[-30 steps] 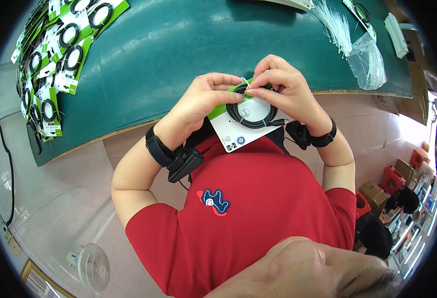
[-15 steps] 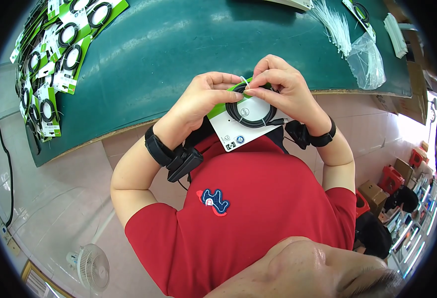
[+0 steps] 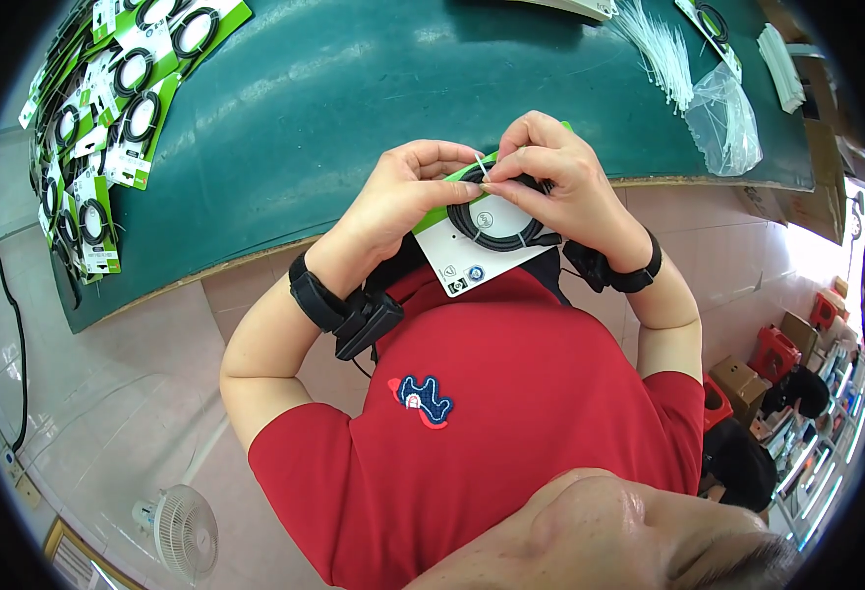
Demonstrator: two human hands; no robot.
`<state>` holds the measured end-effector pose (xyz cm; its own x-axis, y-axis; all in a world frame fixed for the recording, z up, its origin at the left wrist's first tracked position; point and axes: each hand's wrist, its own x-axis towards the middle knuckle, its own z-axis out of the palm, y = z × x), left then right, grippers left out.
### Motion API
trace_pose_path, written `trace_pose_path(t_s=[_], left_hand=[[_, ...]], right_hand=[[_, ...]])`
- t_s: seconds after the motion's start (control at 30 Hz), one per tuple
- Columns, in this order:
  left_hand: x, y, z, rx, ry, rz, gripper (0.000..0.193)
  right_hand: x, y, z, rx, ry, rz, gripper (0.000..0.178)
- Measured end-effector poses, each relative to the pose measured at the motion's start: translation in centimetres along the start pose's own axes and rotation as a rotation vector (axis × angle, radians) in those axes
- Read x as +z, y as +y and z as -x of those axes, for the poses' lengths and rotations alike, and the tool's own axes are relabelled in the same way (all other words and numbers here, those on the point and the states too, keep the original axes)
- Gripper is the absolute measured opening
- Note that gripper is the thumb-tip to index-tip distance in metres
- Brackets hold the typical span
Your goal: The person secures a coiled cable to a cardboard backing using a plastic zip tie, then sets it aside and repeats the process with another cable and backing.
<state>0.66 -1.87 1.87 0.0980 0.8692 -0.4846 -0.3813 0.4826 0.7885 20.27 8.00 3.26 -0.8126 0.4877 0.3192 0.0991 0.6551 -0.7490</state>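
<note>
A black coiled cable (image 3: 490, 239) lies against a white and green backing card (image 3: 457, 258), held up near the table's front edge. My left hand (image 3: 411, 192) grips the card's upper left edge, its thumb over the coil. A thin white cable tie (image 3: 482, 165) loops at the top of the coil between both hands. Pinched together at that tie are the thumb and finger of my right hand (image 3: 555, 177), which partly covers the coil's right side. Lower on the coil, another tie binds the cable to the card.
On the green table (image 3: 334, 88), several carded cables (image 3: 138, 118) pile up at the far left. A bundle of loose white cable ties (image 3: 657, 59) lies at the back right beside a clear plastic bag (image 3: 725, 123) and another carded cable (image 3: 713, 29). A white fan (image 3: 185, 531) stands at lower left.
The right hand has shifted slightly, its fingers closing in at the tie. The tie's loop at the top looks narrower and straighter. The left hand stays nearly in place.
</note>
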Motion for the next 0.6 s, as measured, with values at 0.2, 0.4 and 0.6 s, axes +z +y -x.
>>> trace_pose_path(t_s=[0.2,0.4,0.6], left_hand=[[-0.1,0.2,-0.1,0.003,-0.005,-0.017,0.035],[-0.4,0.6,-0.3,-0.070,-0.044,0.038,0.036],[-0.1,1.1,0.3,-0.034,-0.041,0.033,0.038]], right_hand=[[-0.1,-0.4,0.3,0.012,-0.018,0.063,0.013],[-0.6,-1.3,-0.2,-0.161,-0.055,0.322,0.014],[-2.6,-1.4,-0.7,-0.128,-0.011,0.143,0.012]])
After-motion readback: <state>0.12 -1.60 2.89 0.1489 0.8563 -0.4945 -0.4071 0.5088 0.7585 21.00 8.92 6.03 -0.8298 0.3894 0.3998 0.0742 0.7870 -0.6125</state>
